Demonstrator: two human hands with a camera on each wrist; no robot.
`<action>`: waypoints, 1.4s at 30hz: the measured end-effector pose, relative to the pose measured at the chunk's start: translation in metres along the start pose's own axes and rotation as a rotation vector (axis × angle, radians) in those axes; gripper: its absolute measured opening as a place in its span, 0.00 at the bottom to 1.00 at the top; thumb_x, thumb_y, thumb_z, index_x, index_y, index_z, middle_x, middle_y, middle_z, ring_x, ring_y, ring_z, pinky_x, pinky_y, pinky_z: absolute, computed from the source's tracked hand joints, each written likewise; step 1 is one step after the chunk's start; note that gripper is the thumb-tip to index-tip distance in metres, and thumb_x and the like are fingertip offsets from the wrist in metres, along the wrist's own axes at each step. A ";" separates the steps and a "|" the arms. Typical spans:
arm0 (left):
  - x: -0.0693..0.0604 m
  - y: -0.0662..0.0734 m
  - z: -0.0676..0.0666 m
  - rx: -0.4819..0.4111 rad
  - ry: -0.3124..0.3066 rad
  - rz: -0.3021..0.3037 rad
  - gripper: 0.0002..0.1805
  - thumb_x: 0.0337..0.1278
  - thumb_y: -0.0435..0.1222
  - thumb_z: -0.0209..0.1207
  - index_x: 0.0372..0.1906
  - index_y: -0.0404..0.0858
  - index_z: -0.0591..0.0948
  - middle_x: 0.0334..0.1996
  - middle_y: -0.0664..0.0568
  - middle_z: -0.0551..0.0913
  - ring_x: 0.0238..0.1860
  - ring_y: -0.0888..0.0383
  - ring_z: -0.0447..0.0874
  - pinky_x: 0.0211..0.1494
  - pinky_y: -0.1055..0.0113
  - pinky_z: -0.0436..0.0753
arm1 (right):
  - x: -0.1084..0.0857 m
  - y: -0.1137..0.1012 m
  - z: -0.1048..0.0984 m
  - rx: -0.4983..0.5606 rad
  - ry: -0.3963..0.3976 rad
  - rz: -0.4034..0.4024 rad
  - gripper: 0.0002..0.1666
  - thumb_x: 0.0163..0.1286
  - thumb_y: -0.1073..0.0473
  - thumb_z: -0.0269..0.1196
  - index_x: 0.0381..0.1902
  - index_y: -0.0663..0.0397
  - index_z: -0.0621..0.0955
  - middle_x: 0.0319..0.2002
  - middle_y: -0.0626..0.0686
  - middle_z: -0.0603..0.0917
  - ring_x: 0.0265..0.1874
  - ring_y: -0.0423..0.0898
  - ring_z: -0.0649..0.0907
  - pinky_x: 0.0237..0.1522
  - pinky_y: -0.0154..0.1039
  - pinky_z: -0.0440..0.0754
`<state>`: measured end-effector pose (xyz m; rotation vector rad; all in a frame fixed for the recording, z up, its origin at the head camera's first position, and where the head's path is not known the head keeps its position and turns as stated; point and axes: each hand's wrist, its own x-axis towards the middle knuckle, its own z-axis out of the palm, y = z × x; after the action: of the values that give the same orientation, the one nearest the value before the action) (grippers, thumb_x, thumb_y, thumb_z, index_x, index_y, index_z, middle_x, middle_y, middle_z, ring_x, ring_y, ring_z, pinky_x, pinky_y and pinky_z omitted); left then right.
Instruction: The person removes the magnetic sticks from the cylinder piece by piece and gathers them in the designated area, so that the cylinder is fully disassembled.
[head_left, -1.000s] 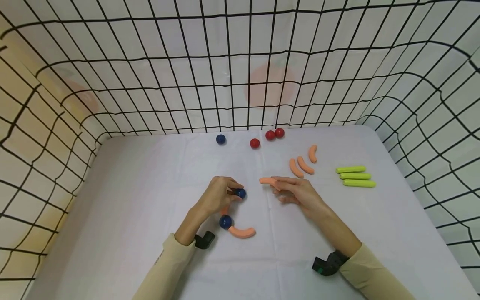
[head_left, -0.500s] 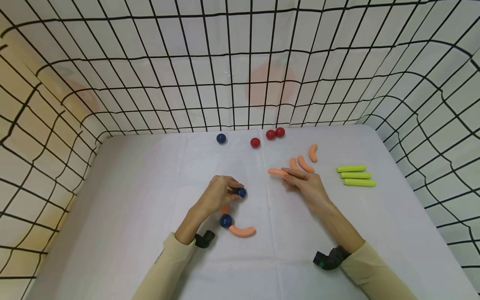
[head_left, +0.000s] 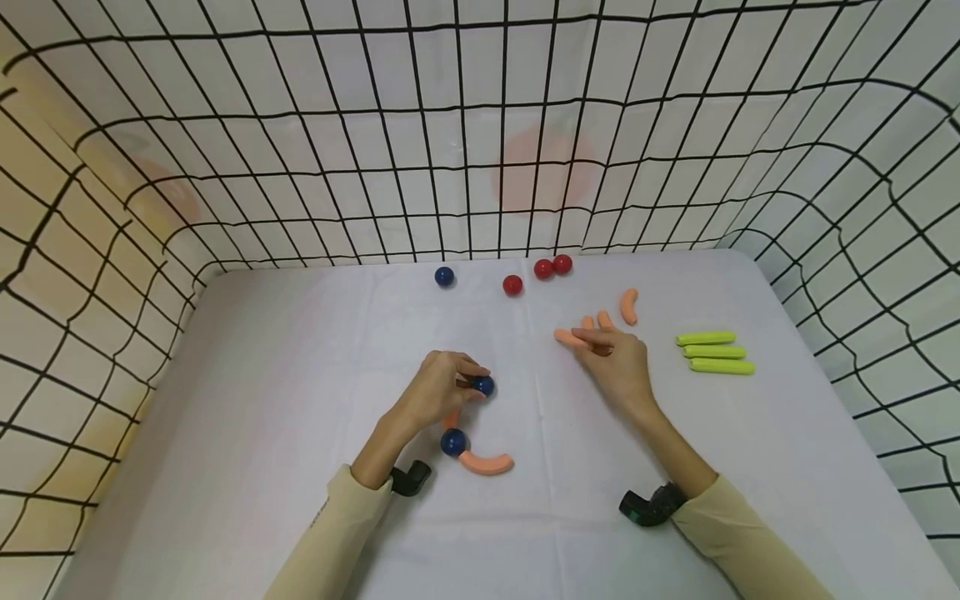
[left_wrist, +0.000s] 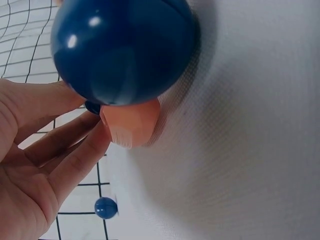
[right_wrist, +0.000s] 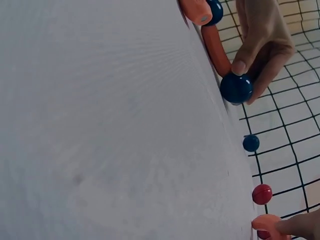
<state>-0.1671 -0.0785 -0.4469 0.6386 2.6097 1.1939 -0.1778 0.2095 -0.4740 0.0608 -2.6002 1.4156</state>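
My left hand (head_left: 438, 387) pinches a blue ball (head_left: 483, 386) between thumb and fingers. From that ball a curved orange piece (head_left: 452, 418), partly hidden under the hand, runs to a second blue ball (head_left: 453, 442). Another curved orange piece (head_left: 486, 463) extends right from the second ball. In the left wrist view, the second ball (left_wrist: 125, 50) fills the foreground and mostly hides the pinched one. My right hand (head_left: 618, 367) pinches one end of a curved orange piece (head_left: 568, 337), beside two similar pieces (head_left: 604, 319) that it partly covers.
One more orange piece (head_left: 628, 306) lies beyond the right hand. Three green sticks (head_left: 716, 352) lie farther right. Red balls (head_left: 513, 285) and a loose blue ball (head_left: 444, 277) sit along the back. Black wire mesh (head_left: 465, 167) surrounds the white-covered table (head_left: 285, 400).
My right hand has moved away from the left hand, to the right and farther back, carrying the orange piece toward the loose ones. The left hand has stayed in place on the blue ball.
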 end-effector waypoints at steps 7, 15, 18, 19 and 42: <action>-0.001 -0.001 0.001 -0.004 -0.001 0.007 0.16 0.53 0.23 0.73 0.49 0.28 0.89 0.49 0.41 0.90 0.48 0.49 0.92 0.50 0.65 0.91 | -0.001 -0.004 0.004 -0.209 -0.027 -0.077 0.13 0.67 0.65 0.71 0.49 0.61 0.90 0.44 0.63 0.91 0.39 0.54 0.88 0.35 0.32 0.80; -0.001 -0.002 0.002 -0.003 -0.004 0.034 0.16 0.54 0.23 0.72 0.50 0.28 0.88 0.48 0.41 0.91 0.51 0.48 0.91 0.49 0.69 0.90 | 0.000 -0.006 0.006 -0.311 -0.020 -0.133 0.15 0.65 0.62 0.74 0.49 0.58 0.90 0.43 0.60 0.91 0.38 0.53 0.88 0.35 0.45 0.82; -0.002 -0.001 0.001 -0.005 -0.007 0.031 0.17 0.54 0.23 0.72 0.50 0.28 0.88 0.48 0.41 0.91 0.51 0.48 0.91 0.49 0.69 0.90 | 0.000 -0.007 0.005 -0.317 -0.029 -0.139 0.15 0.64 0.62 0.75 0.49 0.57 0.90 0.44 0.60 0.91 0.38 0.53 0.88 0.36 0.48 0.83; -0.002 -0.001 0.001 -0.007 -0.009 0.032 0.17 0.54 0.23 0.72 0.50 0.28 0.88 0.49 0.41 0.91 0.51 0.48 0.91 0.49 0.69 0.90 | 0.000 -0.007 0.005 -0.317 -0.035 -0.142 0.15 0.64 0.62 0.75 0.49 0.57 0.90 0.44 0.60 0.91 0.38 0.54 0.88 0.36 0.48 0.83; -0.039 0.001 -0.008 0.120 -0.056 0.088 0.30 0.52 0.32 0.77 0.60 0.28 0.83 0.57 0.40 0.85 0.55 0.44 0.88 0.58 0.54 0.88 | -0.012 -0.049 0.047 -0.026 -0.539 -0.257 0.29 0.65 0.60 0.74 0.64 0.53 0.83 0.58 0.57 0.86 0.48 0.52 0.87 0.50 0.49 0.89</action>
<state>-0.1345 -0.1013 -0.4405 0.8057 2.6463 1.0325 -0.1660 0.1430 -0.4601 0.8496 -2.8697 1.4197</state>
